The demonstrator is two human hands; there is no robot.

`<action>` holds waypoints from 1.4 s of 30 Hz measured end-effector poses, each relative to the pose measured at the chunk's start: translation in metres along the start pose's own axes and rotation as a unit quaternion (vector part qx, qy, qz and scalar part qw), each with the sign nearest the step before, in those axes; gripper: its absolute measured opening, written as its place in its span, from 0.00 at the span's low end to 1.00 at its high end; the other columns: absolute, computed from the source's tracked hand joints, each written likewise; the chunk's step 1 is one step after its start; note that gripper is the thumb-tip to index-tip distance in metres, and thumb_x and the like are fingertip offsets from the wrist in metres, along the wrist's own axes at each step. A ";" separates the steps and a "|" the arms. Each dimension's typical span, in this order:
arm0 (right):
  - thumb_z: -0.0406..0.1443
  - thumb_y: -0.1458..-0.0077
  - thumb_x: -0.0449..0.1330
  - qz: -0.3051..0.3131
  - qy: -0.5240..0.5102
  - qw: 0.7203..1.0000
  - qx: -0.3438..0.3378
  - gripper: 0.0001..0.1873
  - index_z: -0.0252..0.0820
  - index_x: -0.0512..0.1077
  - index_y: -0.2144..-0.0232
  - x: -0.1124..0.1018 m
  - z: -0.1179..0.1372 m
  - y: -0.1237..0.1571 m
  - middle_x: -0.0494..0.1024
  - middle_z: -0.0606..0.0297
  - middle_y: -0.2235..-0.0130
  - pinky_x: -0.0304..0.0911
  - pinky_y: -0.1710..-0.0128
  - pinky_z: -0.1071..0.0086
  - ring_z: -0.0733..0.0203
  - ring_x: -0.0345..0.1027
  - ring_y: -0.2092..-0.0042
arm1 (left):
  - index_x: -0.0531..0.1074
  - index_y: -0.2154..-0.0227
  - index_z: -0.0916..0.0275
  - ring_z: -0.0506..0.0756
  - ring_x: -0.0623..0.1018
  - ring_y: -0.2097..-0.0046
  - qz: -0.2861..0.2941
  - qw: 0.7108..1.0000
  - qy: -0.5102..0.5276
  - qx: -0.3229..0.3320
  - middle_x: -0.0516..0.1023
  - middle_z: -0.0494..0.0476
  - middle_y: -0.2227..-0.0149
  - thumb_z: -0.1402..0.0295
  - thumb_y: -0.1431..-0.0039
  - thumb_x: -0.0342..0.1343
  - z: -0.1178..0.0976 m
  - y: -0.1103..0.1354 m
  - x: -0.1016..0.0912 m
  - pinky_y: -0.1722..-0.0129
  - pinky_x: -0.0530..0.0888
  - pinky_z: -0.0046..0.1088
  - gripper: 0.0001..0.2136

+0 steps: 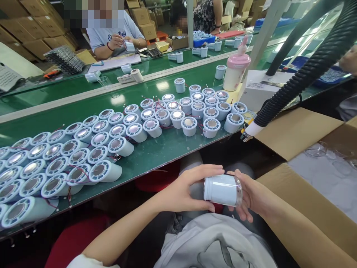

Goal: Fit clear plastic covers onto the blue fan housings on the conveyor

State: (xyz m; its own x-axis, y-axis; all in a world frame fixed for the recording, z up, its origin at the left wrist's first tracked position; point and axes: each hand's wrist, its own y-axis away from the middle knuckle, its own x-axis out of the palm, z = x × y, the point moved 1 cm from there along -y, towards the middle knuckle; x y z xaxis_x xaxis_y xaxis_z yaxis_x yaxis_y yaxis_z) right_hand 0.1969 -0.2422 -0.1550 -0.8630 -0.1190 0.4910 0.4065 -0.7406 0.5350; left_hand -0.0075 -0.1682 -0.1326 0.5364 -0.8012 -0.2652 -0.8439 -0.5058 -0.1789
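Both of my hands hold one white cylindrical housing (221,190) with a clear cap on its right end, lying sideways over my lap below the table edge. My left hand (185,190) wraps its fingers over the housing's left end. My right hand (248,197) cups the capped end from behind. On the green table (156,152) in front of me lie several rows of similar white housings (117,132) with shiny round centres and red wires.
An open cardboard box (301,132) holding clear caps (329,163) stands at my right. A black corrugated hose (301,78) ends near the table edge. A pink-lidded bottle (236,67) stands behind the housings. Across the belt, a person (114,33) handles a similar part.
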 end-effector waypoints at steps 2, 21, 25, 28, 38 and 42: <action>0.62 0.43 0.48 0.019 -0.008 0.999 0.027 0.36 0.34 0.72 0.74 0.000 0.000 0.000 0.77 0.59 0.78 0.60 0.87 0.82 0.69 0.67 0.84 | 0.66 0.42 0.52 0.63 0.65 0.37 -0.002 1.000 -0.007 0.005 0.66 0.62 0.38 0.70 0.53 0.69 0.000 0.000 0.001 0.39 0.66 0.41 0.34; 0.35 0.45 0.66 -0.037 0.286 0.902 -0.322 0.31 0.62 0.63 0.42 -0.017 -0.012 0.012 0.70 0.65 0.42 0.66 0.46 0.59 0.52 0.66 0.44 | 0.62 0.39 0.52 0.62 0.72 0.46 -0.002 0.988 0.082 -0.130 0.68 0.61 0.42 0.63 0.52 0.69 -0.011 0.000 0.003 0.50 0.74 0.36 0.37; 0.38 0.45 0.67 0.023 0.125 0.966 -0.226 0.28 0.61 0.66 0.44 -0.014 -0.014 0.010 0.77 0.66 0.51 0.73 0.58 0.65 0.57 0.75 0.57 | 0.60 0.38 0.50 0.61 0.70 0.43 0.002 0.978 0.144 -0.153 0.66 0.60 0.40 0.69 0.50 0.67 -0.008 0.002 0.005 0.44 0.71 0.40 0.36; 0.31 0.49 0.68 -0.021 0.176 0.957 -0.230 0.28 0.57 0.71 0.47 -0.015 -0.016 0.009 0.79 0.68 0.58 0.72 0.59 0.66 0.59 0.75 0.62 | 0.58 0.36 0.52 0.61 0.71 0.42 0.005 0.955 0.231 -0.187 0.66 0.61 0.40 0.71 0.49 0.66 0.000 0.003 0.009 0.42 0.69 0.42 0.37; 0.42 0.52 0.71 -0.006 0.073 0.974 -0.212 0.32 0.48 0.70 0.45 -0.028 -0.016 -0.007 0.77 0.58 0.50 0.69 0.54 0.59 0.52 0.73 0.53 | 0.60 0.38 0.55 0.61 0.74 0.45 0.017 0.932 0.283 -0.226 0.71 0.62 0.43 0.70 0.50 0.67 0.017 -0.012 0.003 0.44 0.70 0.41 0.36; 0.36 0.51 0.70 -0.039 0.079 0.977 -0.193 0.30 0.50 0.70 0.45 -0.029 -0.014 0.002 0.81 0.62 0.60 0.71 0.62 0.64 0.56 0.75 0.62 | 0.62 0.39 0.54 0.61 0.72 0.43 0.037 0.934 0.284 -0.216 0.68 0.62 0.40 0.71 0.51 0.68 0.013 -0.020 0.000 0.42 0.68 0.43 0.36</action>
State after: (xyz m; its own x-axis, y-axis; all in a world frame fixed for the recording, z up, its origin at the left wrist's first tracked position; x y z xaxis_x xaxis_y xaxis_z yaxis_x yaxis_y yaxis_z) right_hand 0.2188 -0.2492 -0.1776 -0.9350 -0.1293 0.3303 0.2196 -0.9423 0.2528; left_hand 0.0094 -0.1545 -0.1410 0.4889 -0.8173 0.3051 -0.8692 -0.4264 0.2504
